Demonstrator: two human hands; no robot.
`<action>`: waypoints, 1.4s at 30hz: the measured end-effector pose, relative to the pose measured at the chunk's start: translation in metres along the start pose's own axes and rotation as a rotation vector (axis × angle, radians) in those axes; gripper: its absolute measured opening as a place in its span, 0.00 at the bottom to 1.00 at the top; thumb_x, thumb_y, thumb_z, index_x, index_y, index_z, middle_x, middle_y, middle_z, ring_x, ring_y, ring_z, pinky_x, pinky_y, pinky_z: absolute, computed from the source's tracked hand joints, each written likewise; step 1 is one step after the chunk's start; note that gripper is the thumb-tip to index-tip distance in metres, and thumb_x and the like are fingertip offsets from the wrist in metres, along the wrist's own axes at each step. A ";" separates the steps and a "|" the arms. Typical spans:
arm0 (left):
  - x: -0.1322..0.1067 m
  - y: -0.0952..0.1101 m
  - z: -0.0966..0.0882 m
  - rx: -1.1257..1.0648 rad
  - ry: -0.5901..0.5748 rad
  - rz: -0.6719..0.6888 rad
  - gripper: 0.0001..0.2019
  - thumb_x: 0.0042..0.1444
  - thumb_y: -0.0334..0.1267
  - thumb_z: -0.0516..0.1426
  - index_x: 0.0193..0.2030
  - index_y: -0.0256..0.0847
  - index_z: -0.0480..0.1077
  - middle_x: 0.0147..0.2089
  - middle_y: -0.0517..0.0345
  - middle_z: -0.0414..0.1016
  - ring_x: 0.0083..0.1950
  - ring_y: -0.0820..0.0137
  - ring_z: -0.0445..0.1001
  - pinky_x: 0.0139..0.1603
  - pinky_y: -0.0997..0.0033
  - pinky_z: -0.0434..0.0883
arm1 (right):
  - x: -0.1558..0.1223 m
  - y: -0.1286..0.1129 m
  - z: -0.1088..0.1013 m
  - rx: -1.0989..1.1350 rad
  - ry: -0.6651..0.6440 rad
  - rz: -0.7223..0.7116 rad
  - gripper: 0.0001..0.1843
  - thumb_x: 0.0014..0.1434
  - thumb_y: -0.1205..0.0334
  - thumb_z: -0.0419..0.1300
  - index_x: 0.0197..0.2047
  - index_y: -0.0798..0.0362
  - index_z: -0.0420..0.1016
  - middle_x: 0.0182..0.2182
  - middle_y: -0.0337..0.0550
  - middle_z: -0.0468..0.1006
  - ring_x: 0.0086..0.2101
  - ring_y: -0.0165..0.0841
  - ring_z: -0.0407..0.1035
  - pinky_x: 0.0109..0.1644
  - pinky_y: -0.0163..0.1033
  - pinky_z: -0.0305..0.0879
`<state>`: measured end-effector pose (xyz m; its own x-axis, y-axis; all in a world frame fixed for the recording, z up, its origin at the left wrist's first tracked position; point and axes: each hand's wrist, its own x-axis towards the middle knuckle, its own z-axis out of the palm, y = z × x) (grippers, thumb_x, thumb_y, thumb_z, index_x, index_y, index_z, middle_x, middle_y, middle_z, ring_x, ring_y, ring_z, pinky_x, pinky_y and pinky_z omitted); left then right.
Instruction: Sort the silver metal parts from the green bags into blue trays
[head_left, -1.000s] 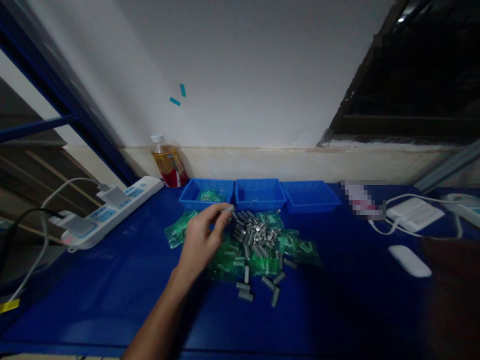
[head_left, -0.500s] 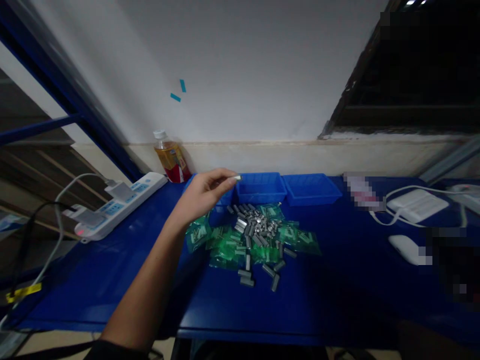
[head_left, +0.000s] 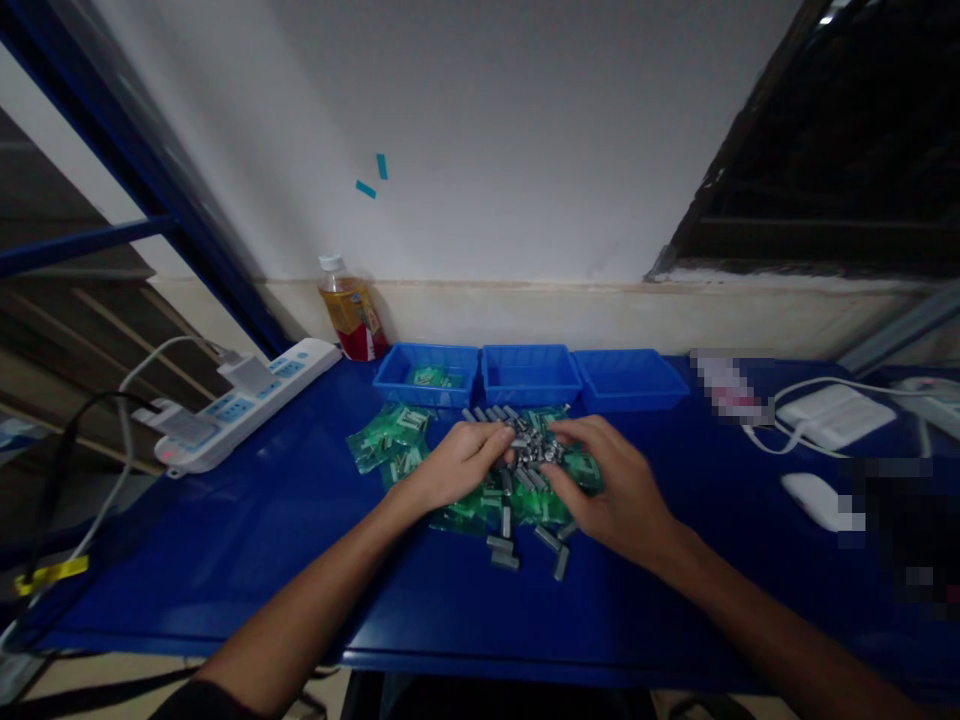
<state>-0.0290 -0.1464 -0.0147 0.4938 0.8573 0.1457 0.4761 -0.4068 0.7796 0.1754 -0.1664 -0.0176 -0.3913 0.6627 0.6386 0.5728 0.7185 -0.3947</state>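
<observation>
A heap of small silvery metal pieces (head_left: 533, 478), some long blocks and some short and round, lies on the blue table among green plastic bags (head_left: 388, 430) of parts. My left hand (head_left: 466, 462) is at the left side of the heap, thumb and fingers pressed together; what they pinch, if anything, is hard to make out against the metal. Across from it, my right hand (head_left: 619, 490) is over the heap's right side, thumb and forefinger spread apart with loose pieces between them. Several metal blocks (head_left: 505, 560) lie nearer the front edge.
Behind the heap stand three blue bins: the left bin (head_left: 382, 378) holds green bags, beside a middle bin (head_left: 531, 350) and a right bin (head_left: 630, 355). A drink bottle (head_left: 351, 315) and power strip (head_left: 251, 400) are left; a white mouse (head_left: 811, 500) is right.
My left hand has come down from above the bins, where it pinched a small pale piece, to the heap. My right hand has entered from the right. The left bin is now uncovered.
</observation>
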 end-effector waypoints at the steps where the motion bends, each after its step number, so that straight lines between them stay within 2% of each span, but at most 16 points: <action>1: -0.002 0.000 0.002 -0.009 0.005 0.015 0.22 0.66 0.45 0.42 0.27 0.36 0.67 0.24 0.63 0.64 0.27 0.75 0.63 0.32 0.76 0.60 | -0.001 -0.001 0.005 -0.004 -0.029 -0.032 0.13 0.60 0.63 0.57 0.48 0.54 0.66 0.40 0.47 0.73 0.41 0.36 0.68 0.45 0.44 0.68; 4: -0.008 -0.001 0.007 -0.019 0.030 0.043 0.22 0.66 0.43 0.42 0.25 0.36 0.65 0.24 0.63 0.65 0.27 0.76 0.63 0.33 0.76 0.60 | 0.001 -0.002 0.020 -0.031 -0.091 -0.116 0.07 0.60 0.69 0.55 0.43 0.54 0.67 0.35 0.47 0.73 0.38 0.37 0.68 0.43 0.43 0.66; 7: -0.011 -0.001 0.010 0.010 0.060 0.046 0.23 0.66 0.42 0.41 0.23 0.37 0.63 0.23 0.63 0.64 0.25 0.76 0.62 0.32 0.76 0.60 | 0.005 -0.003 0.025 -0.113 -0.123 -0.143 0.04 0.60 0.68 0.54 0.39 0.55 0.68 0.33 0.46 0.73 0.36 0.37 0.67 0.41 0.43 0.64; 14: -0.009 0.000 0.007 0.120 0.087 0.041 0.23 0.66 0.41 0.40 0.23 0.37 0.63 0.24 0.61 0.68 0.27 0.74 0.67 0.33 0.75 0.62 | 0.009 0.000 0.023 -0.236 -0.123 -0.175 0.08 0.62 0.65 0.53 0.40 0.56 0.72 0.34 0.48 0.74 0.37 0.37 0.67 0.41 0.42 0.61; 16: -0.009 -0.006 -0.001 0.183 0.121 0.024 0.22 0.67 0.41 0.40 0.27 0.38 0.67 0.28 0.59 0.72 0.31 0.72 0.70 0.37 0.74 0.64 | 0.021 0.012 0.022 -0.260 -0.142 -0.118 0.10 0.63 0.63 0.52 0.39 0.56 0.73 0.34 0.48 0.74 0.37 0.37 0.67 0.42 0.42 0.60; 19: -0.009 -0.022 -0.013 0.339 0.214 -0.034 0.16 0.66 0.40 0.43 0.40 0.38 0.70 0.37 0.55 0.75 0.39 0.68 0.73 0.43 0.70 0.66 | 0.059 0.041 0.022 -0.318 -0.173 0.072 0.15 0.64 0.58 0.50 0.35 0.55 0.75 0.32 0.47 0.75 0.37 0.37 0.68 0.42 0.41 0.59; 21: -0.008 -0.035 -0.018 0.453 0.211 -0.061 0.13 0.65 0.38 0.45 0.48 0.40 0.68 0.43 0.52 0.75 0.43 0.66 0.73 0.45 0.68 0.67 | 0.090 0.062 0.025 -0.351 -0.303 0.234 0.19 0.64 0.52 0.49 0.35 0.54 0.76 0.33 0.48 0.76 0.36 0.37 0.69 0.39 0.39 0.59; 22: -0.008 -0.040 -0.019 0.502 0.184 -0.074 0.14 0.64 0.37 0.46 0.50 0.41 0.68 0.45 0.52 0.74 0.44 0.65 0.74 0.46 0.68 0.67 | 0.104 0.072 0.029 -0.346 -0.421 0.310 0.21 0.64 0.51 0.48 0.36 0.54 0.77 0.34 0.49 0.77 0.35 0.36 0.69 0.37 0.38 0.59; 23: -0.007 -0.044 -0.020 0.544 0.152 -0.084 0.14 0.64 0.36 0.46 0.51 0.42 0.68 0.45 0.52 0.74 0.44 0.65 0.74 0.46 0.68 0.68 | 0.116 0.081 0.034 -0.341 -0.551 0.375 0.21 0.64 0.51 0.48 0.38 0.54 0.77 0.35 0.48 0.78 0.35 0.36 0.70 0.35 0.37 0.59; 24: -0.007 -0.047 -0.022 0.575 0.122 -0.092 0.14 0.64 0.36 0.46 0.51 0.43 0.68 0.45 0.53 0.74 0.43 0.65 0.74 0.45 0.68 0.68 | 0.126 0.088 0.040 -0.333 -0.611 0.392 0.19 0.62 0.50 0.51 0.36 0.54 0.78 0.34 0.48 0.79 0.34 0.36 0.71 0.34 0.37 0.58; 28: -0.011 -0.046 -0.042 0.590 0.084 -0.070 0.13 0.63 0.38 0.47 0.48 0.44 0.70 0.44 0.54 0.73 0.42 0.67 0.74 0.44 0.70 0.69 | 0.143 0.098 0.059 -0.343 -0.706 0.403 0.13 0.55 0.52 0.60 0.31 0.53 0.80 0.31 0.48 0.80 0.32 0.38 0.72 0.32 0.36 0.59; 31: -0.024 -0.046 -0.070 0.621 0.142 -0.154 0.15 0.62 0.43 0.47 0.45 0.41 0.71 0.44 0.53 0.74 0.43 0.66 0.74 0.46 0.68 0.68 | 0.141 0.093 0.059 -0.371 -0.665 0.392 0.16 0.54 0.50 0.60 0.33 0.55 0.80 0.32 0.51 0.80 0.34 0.39 0.73 0.35 0.38 0.62; 34: -0.043 -0.055 -0.089 0.712 0.163 -0.392 0.22 0.57 0.54 0.50 0.46 0.40 0.72 0.46 0.48 0.74 0.46 0.59 0.73 0.46 0.64 0.68 | 0.126 0.081 0.045 -0.377 -0.550 0.354 0.20 0.60 0.49 0.55 0.39 0.56 0.78 0.37 0.54 0.78 0.39 0.40 0.71 0.41 0.41 0.63; 37: -0.054 -0.061 -0.089 0.774 0.121 -0.575 0.30 0.49 0.61 0.54 0.50 0.38 0.71 0.50 0.43 0.72 0.50 0.53 0.71 0.46 0.61 0.68 | 0.095 0.070 0.026 -0.257 -0.316 0.155 0.16 0.62 0.54 0.53 0.42 0.56 0.76 0.38 0.50 0.77 0.40 0.38 0.69 0.46 0.43 0.62; 39: -0.054 -0.060 -0.082 0.796 0.127 -0.614 0.27 0.50 0.58 0.54 0.49 0.39 0.70 0.50 0.44 0.72 0.48 0.53 0.72 0.43 0.61 0.68 | 0.067 0.063 0.014 -0.163 -0.191 0.047 0.12 0.61 0.58 0.55 0.40 0.55 0.76 0.34 0.46 0.76 0.38 0.36 0.68 0.46 0.44 0.62; 42: -0.049 -0.049 -0.074 0.807 0.152 -0.623 0.18 0.55 0.52 0.50 0.43 0.42 0.71 0.45 0.49 0.75 0.42 0.55 0.75 0.36 0.64 0.67 | 0.027 0.057 0.002 -0.063 -0.075 0.082 0.08 0.61 0.62 0.55 0.37 0.55 0.75 0.31 0.44 0.74 0.35 0.34 0.68 0.42 0.41 0.63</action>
<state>-0.1304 -0.1445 -0.0152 -0.0780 0.9966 -0.0249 0.9906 0.0803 0.1104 0.1960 -0.1077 -0.0240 -0.3927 0.7340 0.5541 0.6484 0.6483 -0.3992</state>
